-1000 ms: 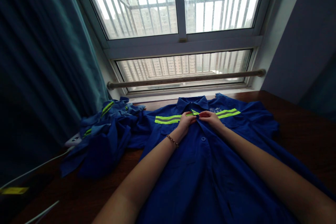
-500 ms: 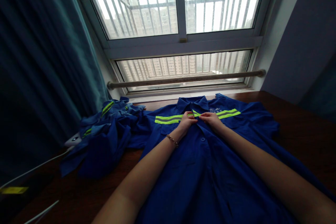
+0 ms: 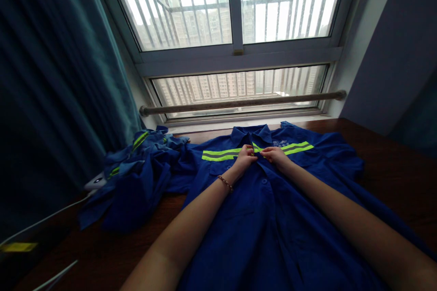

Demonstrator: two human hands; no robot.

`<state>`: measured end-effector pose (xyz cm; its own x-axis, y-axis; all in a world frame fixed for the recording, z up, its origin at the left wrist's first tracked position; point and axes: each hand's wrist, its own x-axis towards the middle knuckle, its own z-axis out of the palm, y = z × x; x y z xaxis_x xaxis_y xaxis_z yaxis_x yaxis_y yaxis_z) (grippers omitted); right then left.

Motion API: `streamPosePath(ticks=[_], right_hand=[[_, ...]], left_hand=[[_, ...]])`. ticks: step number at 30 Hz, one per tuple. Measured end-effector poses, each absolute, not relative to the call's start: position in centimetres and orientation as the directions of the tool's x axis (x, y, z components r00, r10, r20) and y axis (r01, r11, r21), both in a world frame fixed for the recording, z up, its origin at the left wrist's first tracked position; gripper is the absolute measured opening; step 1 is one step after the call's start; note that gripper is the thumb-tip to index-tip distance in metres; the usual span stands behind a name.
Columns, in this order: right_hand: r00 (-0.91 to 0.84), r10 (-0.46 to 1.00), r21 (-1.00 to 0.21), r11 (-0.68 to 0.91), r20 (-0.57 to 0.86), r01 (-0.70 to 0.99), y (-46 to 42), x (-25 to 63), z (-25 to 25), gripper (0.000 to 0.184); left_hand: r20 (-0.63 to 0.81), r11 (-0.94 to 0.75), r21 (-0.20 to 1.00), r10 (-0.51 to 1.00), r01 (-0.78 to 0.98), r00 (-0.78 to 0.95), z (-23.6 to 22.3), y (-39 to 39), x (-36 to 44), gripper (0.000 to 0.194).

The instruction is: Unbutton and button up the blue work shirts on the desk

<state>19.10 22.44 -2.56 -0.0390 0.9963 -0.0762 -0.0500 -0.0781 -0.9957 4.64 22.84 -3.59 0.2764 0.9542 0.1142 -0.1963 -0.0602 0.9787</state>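
A blue work shirt [image 3: 235, 218] with a yellow-green and grey reflective band lies spread face up, its collar [image 3: 251, 133] toward the window. My left hand [image 3: 245, 158] pinches the front edge of the shirt at the level of the band. Just beside it, my right hand [image 3: 276, 156] pinches the opposite front edge, fingertips pressed together. A small gap separates the two hands. Below them a button [image 3: 264, 182] shows on the front placket. White lettering [image 3: 280, 143] sits above the band on the right. Whatever lies between the fingertips is too small to make out.
Another crumpled blue garment [image 3: 136, 182] with reflective strips lies at the left on the dark wooden table [image 3: 385, 163]. A white device [image 3: 95, 182] with a cable is beside it. A curtain [image 3: 68, 72] hangs left; a rail [image 3: 239, 104] crosses the window.
Hardly anything differs. Both hands stay at the shirt front, with only slight finger movement at the band.
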Motion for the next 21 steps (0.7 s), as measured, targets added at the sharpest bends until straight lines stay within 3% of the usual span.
streamPosePath(ticks=[4, 12, 18, 21], right_hand=[[-0.028, 0.992, -0.989, -0.128, -0.127, -0.076, 22.47, 19.10, -2.48, 0.014], [-0.027, 0.987, -0.981, -0.159, -0.157, -0.114, 22.42, 19.21, -2.30, 0.014], [-0.046, 0.997, -0.993, -0.067, -0.062, -0.095, 22.22, 19.19, -2.70, 0.024], [-0.062, 0.998, -0.996, -0.005, 0.001, -0.095, 22.04, 19.27, -2.75, 0.030]], left_hand=[[0.167, -0.121, 0.978, 0.941, -0.170, 0.295, -3.77, 22.92, 4.64, 0.041], [0.282, -0.306, 0.948, 0.935, 0.086, 0.215, -3.78, 22.52, 4.54, 0.036], [0.332, -0.352, 0.934, 0.917, 0.056, 0.222, -3.61, 22.20, 4.30, 0.064], [0.337, -0.356, 0.934, 0.903, 0.026, 0.266, -3.46, 22.23, 4.13, 0.063]])
